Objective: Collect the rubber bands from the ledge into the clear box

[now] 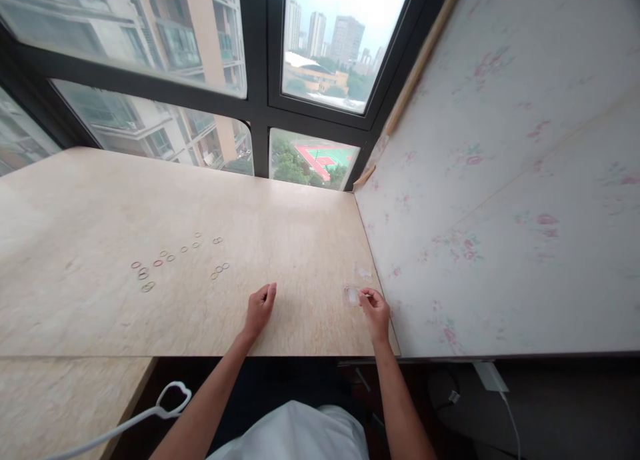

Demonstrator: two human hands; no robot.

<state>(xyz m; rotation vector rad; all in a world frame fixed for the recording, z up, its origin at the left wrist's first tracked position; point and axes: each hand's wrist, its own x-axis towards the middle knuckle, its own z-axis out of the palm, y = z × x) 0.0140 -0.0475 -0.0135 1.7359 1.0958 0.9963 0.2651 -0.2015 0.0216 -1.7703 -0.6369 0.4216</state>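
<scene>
Beside floral wall (500, 180), clear packet (351, 297) at pinched fingertips (363, 293) of right hand (376, 312), left hand (259, 309) loosely fisted

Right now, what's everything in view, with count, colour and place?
Counters: two, beige, centre and lower left
Rings: over a dozen, two reddish, others dull, counter's left
Packets: two, clear and white, counter's right end
Window: one, dark frame, behind counter
Buildings: several, mixed, outside
Wall: one, pale floral, right
Looped rod: one, white, lower left
Block with cord: one, white, lower right
Shirt: one, white, bottom centre
Left hand: one, bare, curled, centre
Right hand: one, bare, pinched at nearer packet
</scene>
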